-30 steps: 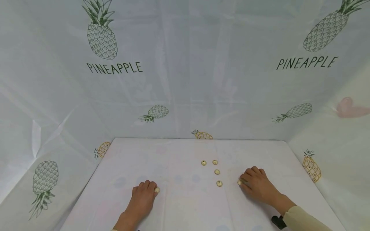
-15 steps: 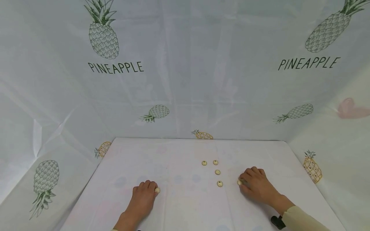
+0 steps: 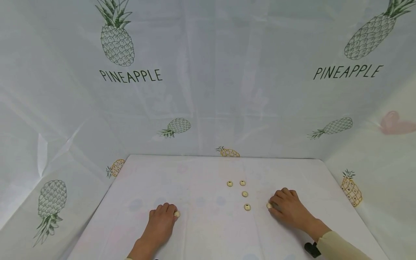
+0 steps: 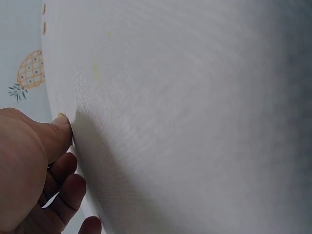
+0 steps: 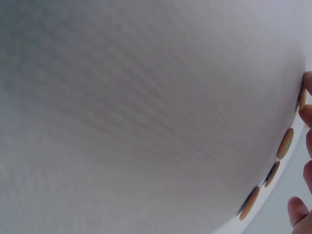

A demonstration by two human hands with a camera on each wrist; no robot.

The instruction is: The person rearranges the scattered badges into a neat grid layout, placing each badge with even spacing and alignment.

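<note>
My left hand (image 3: 160, 223) rests on the table at left of centre, pinching a small round tan disc (image 3: 177, 214) at its thumb side. In the left wrist view, the thumb and curled fingers (image 4: 70, 190) of this hand sit right at the tabletop. Further right, my right hand (image 3: 287, 208) has thumb and fingertips on a similar disc (image 3: 269, 206), which shows edge-on between the fingers in the right wrist view. Loose discs lie between the hands: one nearest me (image 3: 247, 207), one behind it (image 3: 245, 194), and two at the back, a left disc (image 3: 229, 183) and a right disc (image 3: 242, 183). Each has dark marks in its middle.
The white cloth-covered table (image 3: 208, 238) has faint coloured spots. A pineapple-print sheet (image 3: 224, 90) rises behind it and at both sides. A black strap piece (image 3: 312, 250) shows at the right wrist, by the beige sleeve (image 3: 339, 247).
</note>
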